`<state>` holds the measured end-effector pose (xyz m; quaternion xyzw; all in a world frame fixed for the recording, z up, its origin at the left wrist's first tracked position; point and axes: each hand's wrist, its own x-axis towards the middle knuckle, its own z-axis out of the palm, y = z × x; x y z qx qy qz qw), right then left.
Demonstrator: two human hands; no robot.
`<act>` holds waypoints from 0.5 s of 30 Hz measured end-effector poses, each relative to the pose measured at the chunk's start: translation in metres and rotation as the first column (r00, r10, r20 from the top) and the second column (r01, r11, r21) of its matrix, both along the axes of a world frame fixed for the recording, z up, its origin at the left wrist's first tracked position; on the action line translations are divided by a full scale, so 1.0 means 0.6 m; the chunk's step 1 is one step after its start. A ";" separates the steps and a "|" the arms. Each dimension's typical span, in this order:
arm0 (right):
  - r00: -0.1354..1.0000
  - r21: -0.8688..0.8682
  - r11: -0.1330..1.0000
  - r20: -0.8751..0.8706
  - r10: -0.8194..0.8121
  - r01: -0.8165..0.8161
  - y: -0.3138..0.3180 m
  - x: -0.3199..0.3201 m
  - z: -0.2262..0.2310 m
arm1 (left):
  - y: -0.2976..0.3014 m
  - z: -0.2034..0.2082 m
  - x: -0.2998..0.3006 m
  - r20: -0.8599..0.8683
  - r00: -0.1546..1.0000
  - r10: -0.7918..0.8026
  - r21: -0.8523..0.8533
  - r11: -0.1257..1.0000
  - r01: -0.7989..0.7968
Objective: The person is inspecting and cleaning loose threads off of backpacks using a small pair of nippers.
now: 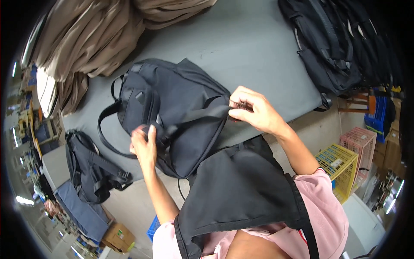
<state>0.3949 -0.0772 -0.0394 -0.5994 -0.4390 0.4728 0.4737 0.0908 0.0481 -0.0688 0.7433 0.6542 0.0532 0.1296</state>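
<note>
A black backpack (181, 86) lies on the grey tabletop with its top handle toward the left. Above its lower panel, my right hand (254, 110) pinches the end of a wide black strap (200, 114) between thumb and fingers. That strap stretches left across the bag toward my left hand (144, 144). The left hand is beside a padded shoulder strap (150, 103), its fingers curled and blurred by motion; whatever they grip is hidden. A looped black strap (103, 125) curves out past the bag's left side.
Brown fabric bags (90, 39) are heaped at the far left, and black backpacks (332, 47) are piled at the far right. Another small black bag (92, 168) lies at the table's left end. Yellow (338, 164) and pink crates (360, 140) stand beyond the right edge.
</note>
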 end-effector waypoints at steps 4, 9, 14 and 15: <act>0.982 0.047 0.995 0.168 -0.090 0.083 0.016 0.014 0.005 | 0.004 0.081 0.052 0.281 0.939 0.201 -0.193 0.970 -0.150; 0.937 0.203 0.966 0.338 0.085 -0.161 0.036 0.037 0.036 | -0.001 0.156 0.188 0.546 0.632 -0.549 0.231 0.824 0.517; 0.967 0.259 0.966 0.249 -0.056 -0.010 0.045 0.011 0.050 | -0.017 0.112 0.217 0.815 0.579 0.002 -0.532 0.397 0.748; 0.847 0.380 0.921 0.460 -0.268 0.085 0.040 0.011 0.052 | -0.025 0.104 0.221 0.814 0.580 -0.003 -0.534 0.387 0.752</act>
